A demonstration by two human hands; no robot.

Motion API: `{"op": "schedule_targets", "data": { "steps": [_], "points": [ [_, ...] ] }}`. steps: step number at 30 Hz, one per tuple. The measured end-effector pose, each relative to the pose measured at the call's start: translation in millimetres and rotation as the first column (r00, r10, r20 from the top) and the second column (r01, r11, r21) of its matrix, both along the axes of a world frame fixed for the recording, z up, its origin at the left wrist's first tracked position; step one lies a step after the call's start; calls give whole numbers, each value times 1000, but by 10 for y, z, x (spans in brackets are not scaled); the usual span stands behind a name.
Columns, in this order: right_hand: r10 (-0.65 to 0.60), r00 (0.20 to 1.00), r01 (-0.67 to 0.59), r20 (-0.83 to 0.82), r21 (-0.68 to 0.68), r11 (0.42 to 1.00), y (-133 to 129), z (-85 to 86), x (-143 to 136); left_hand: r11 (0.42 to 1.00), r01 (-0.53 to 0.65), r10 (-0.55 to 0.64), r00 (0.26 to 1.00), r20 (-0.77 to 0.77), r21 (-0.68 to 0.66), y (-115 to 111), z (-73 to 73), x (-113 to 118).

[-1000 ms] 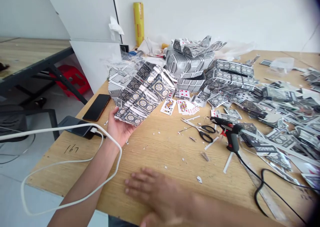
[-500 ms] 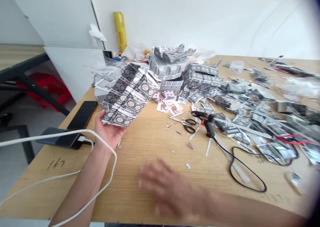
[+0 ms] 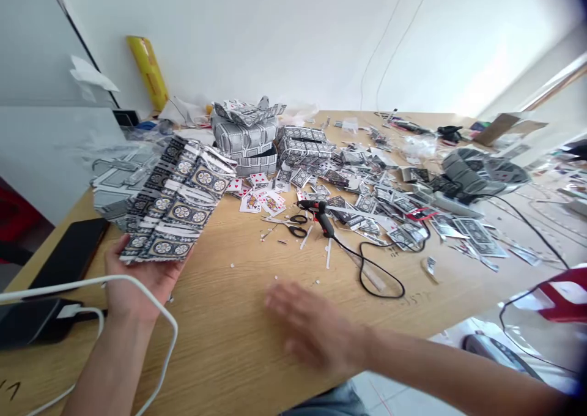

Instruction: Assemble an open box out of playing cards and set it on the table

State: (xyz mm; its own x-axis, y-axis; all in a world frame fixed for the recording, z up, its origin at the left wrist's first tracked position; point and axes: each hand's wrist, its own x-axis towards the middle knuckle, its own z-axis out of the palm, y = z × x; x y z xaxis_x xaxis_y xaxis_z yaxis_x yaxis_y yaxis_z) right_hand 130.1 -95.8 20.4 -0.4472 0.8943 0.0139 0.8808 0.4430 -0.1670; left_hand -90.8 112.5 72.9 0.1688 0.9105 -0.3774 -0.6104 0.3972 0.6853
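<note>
On the left, my left hand [image 3: 142,281] holds up a folded panel [image 3: 178,202] of patterned playing cards by its lower edge, tilted above the table. My right hand [image 3: 307,321] is blurred by motion, low over the wooden table [image 3: 220,318], with its fingers stretched out and no object visible in it. Scissors [image 3: 290,223] lie beyond my right hand, beside a black glue gun [image 3: 320,215] with a cord. Face-up cards [image 3: 261,202] lie behind the scissors.
Woven card boxes [image 3: 245,136] stand at the back, near a yellow roll [image 3: 149,73]. Many loose cards [image 3: 367,203] cover the right side. A black phone [image 3: 68,254], a power bank [image 3: 32,324] and a white cable [image 3: 156,306] are at the left.
The view has swung to the right, bringing a round card basket and a red stool into sight. My left hand still holds the panel; my right hand stays low over the table, still blurred.
</note>
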Motion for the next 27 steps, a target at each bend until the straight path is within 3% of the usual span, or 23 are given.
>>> {"op": "schedule_targets", "data": {
  "steps": [2,4,5,7,10,11,12,13,16,18,19,20,21,22,23,24,25,26,27],
  "points": [
    [303,941,-321,149,120,939,20,63,-450,1000,-15,15,999,-29,-1,-9,10,19],
    [448,843,-514,297,198,835,197,43,-793,1000,-24,25,999,-25,15,-2,-18,28],
    [481,819,-551,313,195,811,332,6,-890,999,-24,24,1000,-9,29,6,-41,26],
    [489,847,-522,210,151,840,661,-98,-899,998,-17,15,999,45,58,26,-91,9],
    [363,931,-364,24,52,930,1213,-230,-497,999,-19,12,991,132,48,58,-145,-48],
    [238,971,-238,-16,22,971,1390,-249,-301,999,-14,7,989,149,49,66,-152,-70],
    [36,999,-36,-38,3,999,1546,-252,-107,998,-22,13,987,159,57,71,-153,-90],
    [-95,994,96,-44,17,995,1668,-240,57,998,-30,20,985,170,55,74,-149,-107],
    [-279,958,283,-63,66,957,1730,-168,163,998,-38,26,980,199,54,64,-122,-136],
    [-240,969,244,-67,65,968,1522,-163,-156,997,-33,16,977,214,73,52,-106,-140],
    [-149,986,154,-77,61,986,1384,-187,-394,996,-28,10,977,214,83,47,-102,-138],
    [58,990,-49,-126,69,996,1256,-225,-644,996,-22,2,978,209,90,44,-102,-135],
    [274,949,-264,-157,83,961,1160,-271,-874,995,-15,-4,980,201,94,42,-106,-130],
    [416,894,-405,-166,97,909,1117,-317,-1052,995,-13,-5,982,187,94,42,-115,-123],
    [477,864,-467,-160,94,879,1135,-357,-1157,996,-16,0,986,170,93,43,-128,-115],
    [468,870,-460,-154,85,884,1215,-385,-1179,995,-24,10,989,148,94,46,-145,-106],
    [376,916,-369,-138,79,926,1345,-399,-1119,994,-39,27,992,121,98,48,-164,-95],
    [191,973,-184,-126,66,981,1504,-398,-990,993,-57,48,995,88,106,51,-185,-84],
    [-62,993,68,-100,50,996,1664,-384,-813,991,-74,68,996,53,114,54,-207,-73]
  ]
}}
